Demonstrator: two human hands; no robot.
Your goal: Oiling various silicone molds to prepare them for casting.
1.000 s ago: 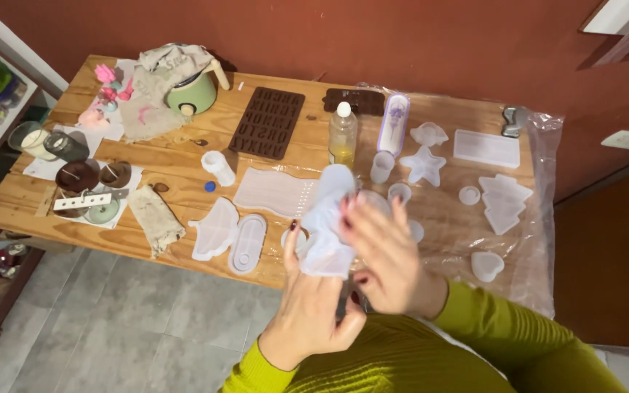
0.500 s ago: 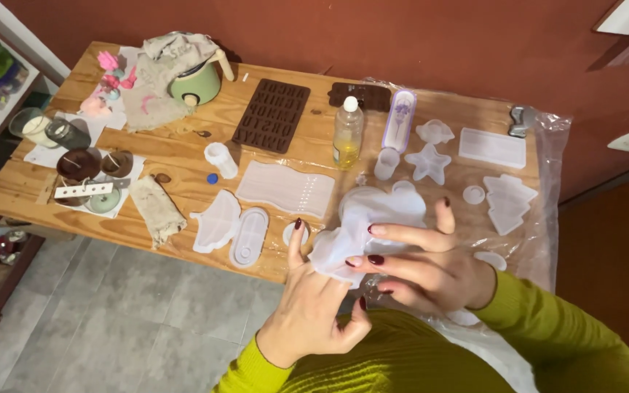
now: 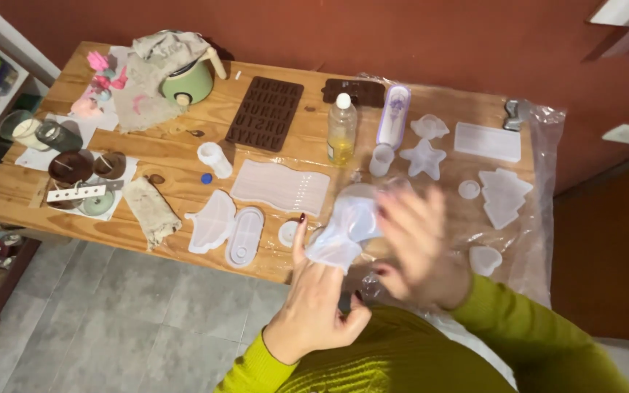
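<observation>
Translucent silicone mould (image 3: 345, 231) held up over the near edge of the wooden table (image 3: 169, 145), left hand (image 3: 318, 306) clamped on its lower end, thumb up along the side. Right hand (image 3: 418, 244) motion-blurred against its right face, fingers spread; whether closed on it, cannot tell. Best handled with a steady lower pinch, flexing gently, well clear of the oil bottle (image 3: 342, 129) and star mould (image 3: 423, 159).

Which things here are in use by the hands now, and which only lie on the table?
In use:
- translucent silicone mould, held by left hand
- right hand, blurred, against the mould

Lying about:
- brown letter mould
- oil bottle
- star mould
- green pot
- wooden table
</observation>
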